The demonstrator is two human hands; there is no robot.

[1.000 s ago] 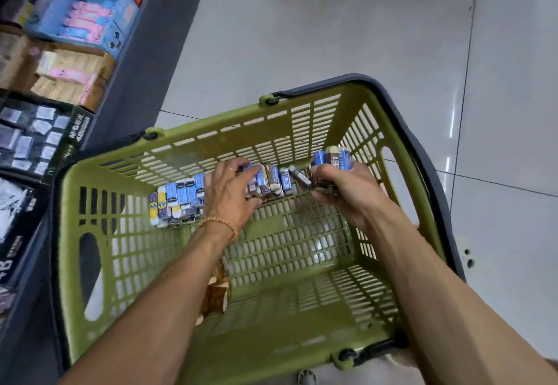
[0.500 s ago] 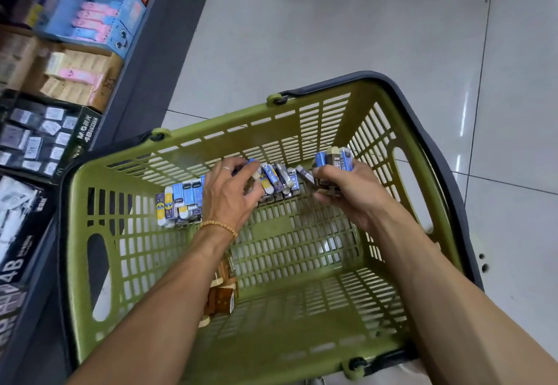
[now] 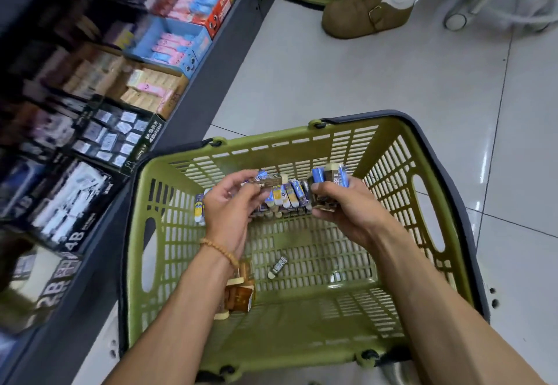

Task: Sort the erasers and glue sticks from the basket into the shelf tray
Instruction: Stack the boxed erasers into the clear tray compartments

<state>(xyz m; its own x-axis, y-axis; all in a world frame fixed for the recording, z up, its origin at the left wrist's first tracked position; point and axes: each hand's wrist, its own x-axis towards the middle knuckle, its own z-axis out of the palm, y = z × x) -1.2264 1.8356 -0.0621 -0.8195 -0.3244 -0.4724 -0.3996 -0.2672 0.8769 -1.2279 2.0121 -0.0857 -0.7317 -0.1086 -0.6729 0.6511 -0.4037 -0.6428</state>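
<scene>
A person's left hand (image 3: 232, 203) pinches a brown-sleeved eraser (image 3: 271, 180) above an olive-green slotted plastic basket (image 3: 422, 203), while the right hand (image 3: 347, 203) clutches a bundle of blue- and brown-wrapped erasers (image 3: 329, 176) just beside it. More wrapped erasers in a row (image 3: 287, 197) lie along the basket's far wall beneath both hands, a single dark-sleeved eraser (image 3: 277, 267) rests alone on the basket floor, and brown-boxed items (image 3: 238, 294) sit by the near left wall under the left wrist with its beaded bracelet (image 3: 219, 248). Dark shelving with cardboard display trays of stationery (image 3: 157, 82) runs along the left, blurred.
</scene>
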